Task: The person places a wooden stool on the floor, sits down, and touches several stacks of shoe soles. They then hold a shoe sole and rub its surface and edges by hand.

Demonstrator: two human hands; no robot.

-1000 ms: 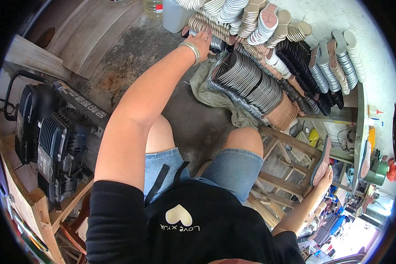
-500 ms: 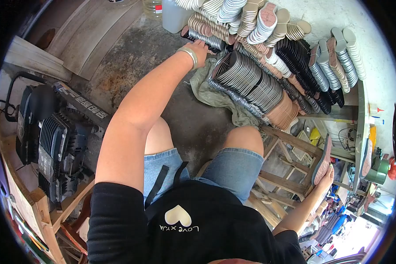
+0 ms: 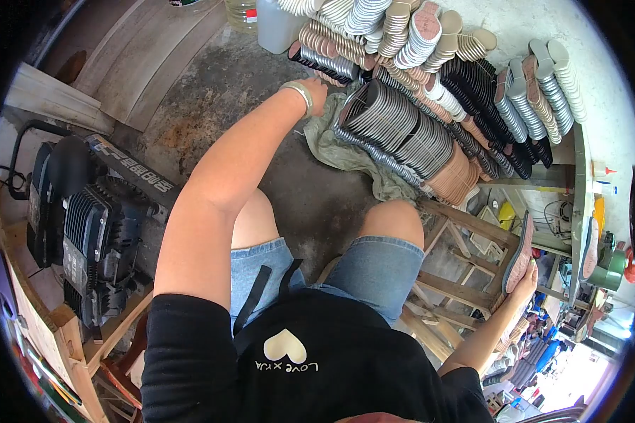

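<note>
My left hand (image 3: 317, 96) reaches out to the near end of the rows of stacked shoe soles. Its fingers look curled and are mostly hidden, so what they hold cannot be made out. Close to it lies a short row of grey soles (image 3: 337, 68), with pinkish ones at its lower edge. My right hand (image 3: 523, 283) grips the heel end of a pink-faced shoe sole (image 3: 519, 255) with a grey rim, held on edge beside a wooden rack. Between the hands, a long row of dark grey soles (image 3: 402, 125) rests over a crumpled green cloth (image 3: 342, 149).
More soles (image 3: 425, 32) in beige, white, black and silver stand against the wall. A wooden rack (image 3: 466, 257) is at my right knee. Black machinery (image 3: 95, 233) stands at left. A plastic container (image 3: 274, 28) and a bottle (image 3: 241, 14) sit at the back.
My left hand has drawn back slightly from the soles and its fingers, visible before, are now mostly hidden. My right hand and its sole have barely moved.
</note>
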